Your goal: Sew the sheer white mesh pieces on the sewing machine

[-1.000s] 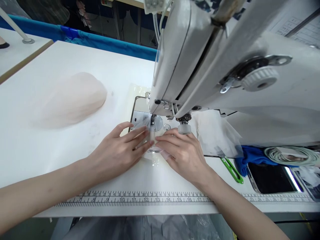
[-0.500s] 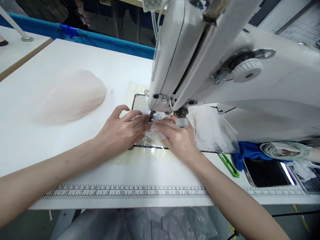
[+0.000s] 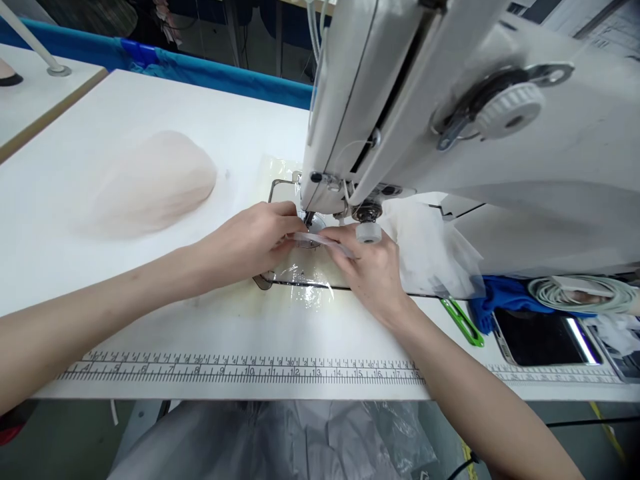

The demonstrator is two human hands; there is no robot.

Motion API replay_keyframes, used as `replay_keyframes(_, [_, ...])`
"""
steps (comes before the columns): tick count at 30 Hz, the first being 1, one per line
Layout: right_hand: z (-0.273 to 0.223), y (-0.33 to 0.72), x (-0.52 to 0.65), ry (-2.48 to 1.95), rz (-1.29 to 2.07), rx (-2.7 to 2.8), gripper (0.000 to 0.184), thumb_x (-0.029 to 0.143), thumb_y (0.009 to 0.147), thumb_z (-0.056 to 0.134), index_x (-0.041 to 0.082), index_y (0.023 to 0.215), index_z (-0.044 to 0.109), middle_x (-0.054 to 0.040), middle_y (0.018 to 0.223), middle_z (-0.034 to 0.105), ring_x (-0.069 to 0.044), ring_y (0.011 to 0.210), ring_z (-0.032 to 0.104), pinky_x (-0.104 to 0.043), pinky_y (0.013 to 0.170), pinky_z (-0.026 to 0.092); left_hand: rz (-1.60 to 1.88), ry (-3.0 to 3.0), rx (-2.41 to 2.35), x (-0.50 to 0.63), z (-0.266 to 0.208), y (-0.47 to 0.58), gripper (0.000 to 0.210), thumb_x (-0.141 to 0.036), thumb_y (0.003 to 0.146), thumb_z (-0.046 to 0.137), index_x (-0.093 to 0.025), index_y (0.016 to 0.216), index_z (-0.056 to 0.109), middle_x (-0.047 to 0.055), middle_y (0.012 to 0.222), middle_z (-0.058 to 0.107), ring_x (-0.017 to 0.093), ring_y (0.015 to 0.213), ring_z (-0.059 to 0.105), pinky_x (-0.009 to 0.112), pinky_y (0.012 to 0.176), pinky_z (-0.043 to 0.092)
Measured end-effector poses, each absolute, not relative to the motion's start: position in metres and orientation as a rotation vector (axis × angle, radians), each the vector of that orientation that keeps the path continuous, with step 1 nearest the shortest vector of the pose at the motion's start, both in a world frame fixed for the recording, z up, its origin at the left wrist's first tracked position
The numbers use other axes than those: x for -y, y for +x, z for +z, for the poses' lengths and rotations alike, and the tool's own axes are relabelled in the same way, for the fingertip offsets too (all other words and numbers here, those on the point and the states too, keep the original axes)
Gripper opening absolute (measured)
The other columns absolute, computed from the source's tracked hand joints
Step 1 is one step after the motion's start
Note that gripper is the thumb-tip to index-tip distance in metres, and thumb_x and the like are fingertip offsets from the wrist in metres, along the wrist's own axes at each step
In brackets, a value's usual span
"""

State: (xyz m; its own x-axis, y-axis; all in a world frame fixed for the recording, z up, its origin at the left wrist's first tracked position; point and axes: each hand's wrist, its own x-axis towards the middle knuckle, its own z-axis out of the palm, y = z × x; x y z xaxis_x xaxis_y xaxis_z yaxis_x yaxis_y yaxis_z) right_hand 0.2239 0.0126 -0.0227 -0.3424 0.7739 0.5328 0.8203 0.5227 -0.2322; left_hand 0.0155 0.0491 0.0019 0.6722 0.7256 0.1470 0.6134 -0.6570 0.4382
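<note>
A small strip of sheer white fabric stretches between my two hands, just in front of the presser foot of the sewing machine. My left hand pinches the strip's left end between thumb and fingers. At the other end my right hand is closed on it, partly behind the machine's white knob. The strip looks folded and raised a little off the needle plate. Right of the needle, more sheer white fabric lies bunched under the machine arm.
A pale, rounded fabric piece lies on the table's left. To the right are a green thread snipper, a blue cloth, a phone and a coiled pale cord. A printed ruler runs along the front edge.
My hands had the fabric flat under the presser foot with fingers spread. Now the fabric is drawn toward me, folded up and pinched between both hands. The view has shifted slightly.
</note>
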Motion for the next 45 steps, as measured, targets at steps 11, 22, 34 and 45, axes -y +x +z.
replay_keyframes(11, [-0.022,0.226,-0.009,-1.262,-0.103,2.203,0.026,0.026,0.097,0.051,0.02,0.089,0.075,-0.0028,0.08,0.075,-0.015,0.071,0.065,-0.028,0.074,0.047,0.559,2.572,-0.842,-0.058,-0.004,0.012,0.031,-0.023,0.094,0.044,-0.017,0.087,0.074,0.006,0.091,0.062,0.014,0.075,0.059,0.026,0.068,0.048])
replay_keyframes(22, [-0.026,0.226,-0.001,-1.038,-0.172,2.38,0.016,0.013,0.089,0.058,0.021,0.086,0.071,0.0022,0.101,0.076,-0.017,0.091,0.069,-0.035,0.093,0.048,0.694,3.385,-0.9,-0.018,-0.019,0.009,0.024,-0.017,0.093,0.056,-0.018,0.116,0.064,0.003,0.11,0.072,0.019,0.096,0.061,0.035,0.079,0.042])
replay_keyframes(34, [-0.027,0.227,-0.002,-1.052,-0.181,2.405,0.018,0.011,0.09,0.056,0.02,0.091,0.071,0.0014,0.104,0.076,-0.016,0.088,0.07,-0.038,0.097,0.049,0.67,3.293,-0.893,-0.018,-0.02,0.008,0.025,-0.009,0.094,0.052,-0.014,0.117,0.06,0.005,0.112,0.073,0.021,0.116,0.062,0.038,0.089,0.042])
replay_keyframes(45, [-0.028,0.226,-0.008,-1.063,-0.269,2.406,0.017,0.015,0.093,0.055,0.019,0.092,0.071,-0.0004,0.099,0.077,-0.017,0.09,0.069,-0.036,0.097,0.047,0.727,3.267,-0.977,-0.025,-0.026,0.009,0.023,-0.014,0.097,0.049,-0.016,0.116,0.063,0.005,0.114,0.072,0.019,0.114,0.063,0.041,0.09,0.043])
